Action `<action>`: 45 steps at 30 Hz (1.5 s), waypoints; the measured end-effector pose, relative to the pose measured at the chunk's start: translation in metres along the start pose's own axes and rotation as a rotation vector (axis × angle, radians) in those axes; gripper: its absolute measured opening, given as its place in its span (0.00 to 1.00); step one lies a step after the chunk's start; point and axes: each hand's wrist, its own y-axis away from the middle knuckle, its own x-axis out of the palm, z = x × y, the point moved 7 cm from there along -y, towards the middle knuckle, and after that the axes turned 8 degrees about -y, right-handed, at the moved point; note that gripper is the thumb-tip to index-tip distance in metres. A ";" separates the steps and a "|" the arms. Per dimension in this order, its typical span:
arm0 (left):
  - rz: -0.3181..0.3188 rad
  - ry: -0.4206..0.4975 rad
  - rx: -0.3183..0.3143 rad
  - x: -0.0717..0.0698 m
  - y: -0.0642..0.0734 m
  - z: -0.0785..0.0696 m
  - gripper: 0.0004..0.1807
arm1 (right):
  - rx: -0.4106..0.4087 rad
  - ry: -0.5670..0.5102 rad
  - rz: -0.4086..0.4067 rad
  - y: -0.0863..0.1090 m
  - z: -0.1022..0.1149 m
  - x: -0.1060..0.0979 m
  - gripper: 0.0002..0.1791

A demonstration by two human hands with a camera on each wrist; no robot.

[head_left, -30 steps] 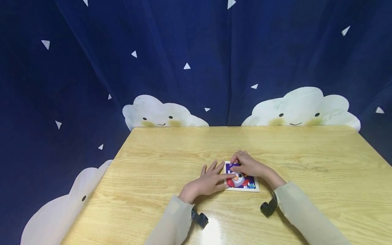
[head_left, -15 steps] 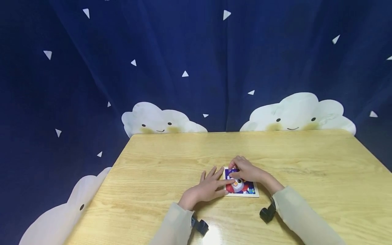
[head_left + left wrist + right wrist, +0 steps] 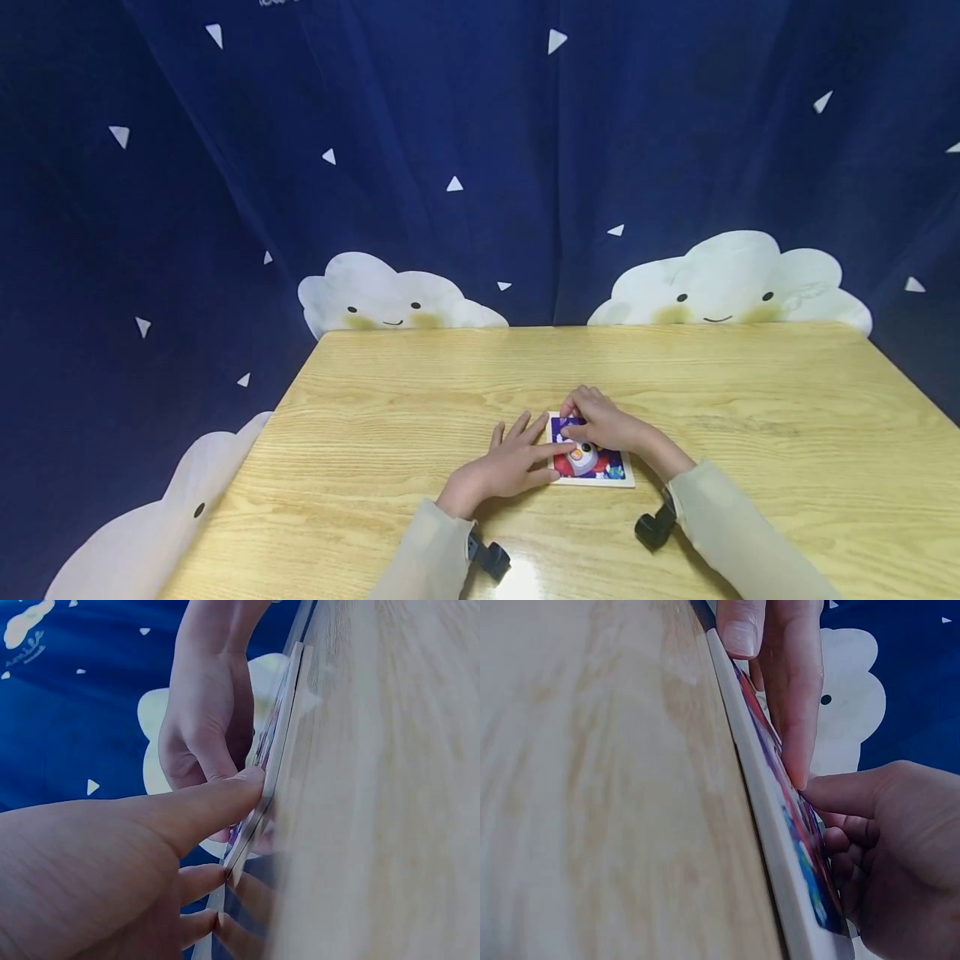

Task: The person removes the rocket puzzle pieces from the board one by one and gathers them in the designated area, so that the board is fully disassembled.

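Note:
A flat white-bordered picture board [image 3: 606, 483] lies on the wooden table, printed with a cartoon figure on dark blue. My left hand [image 3: 504, 468] reaches in from the left with its fingers spread. Its index finger [image 3: 804, 712] lies straight across the picture, and its thumb [image 3: 225, 802] touches the near edge. Over the picture's upper left, my right hand [image 3: 606, 423] bends its fingers down to the surface. The right thumb [image 3: 847, 792] comes close to the left index fingertip. Whether the right fingers pinch anything is hidden.
The pale wooden table [image 3: 405, 375] extends around the board on all sides. Behind it hangs a dark blue curtain [image 3: 420, 100] with white triangles and smiling clouds. A black wrist camera [image 3: 491, 560] sits below the left hand, another black wrist camera [image 3: 654, 527] below the right.
The head view has tilted up, so the table and hands sit lower in the picture. Both hands keep nearly the same place on the board.

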 end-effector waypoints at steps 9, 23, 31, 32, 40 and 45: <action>-0.003 0.004 0.002 0.002 0.000 -0.002 0.26 | -0.013 0.022 -0.017 0.005 0.000 0.002 0.07; -0.005 0.016 -0.001 0.003 -0.001 0.000 0.26 | -0.003 0.046 -0.019 0.005 0.006 0.003 0.06; -0.002 0.030 -0.006 0.002 0.000 0.001 0.26 | -0.022 0.017 0.013 0.002 0.008 0.004 0.07; -0.001 0.033 -0.005 0.002 0.000 0.001 0.26 | -0.017 0.014 0.014 0.001 0.008 0.003 0.07; 0.008 0.042 -0.009 0.002 -0.001 0.002 0.26 | 0.013 -0.017 0.024 -0.002 0.007 0.005 0.07; 0.004 0.030 -0.003 0.001 -0.002 0.001 0.26 | 0.016 -0.039 0.010 0.000 0.006 0.004 0.07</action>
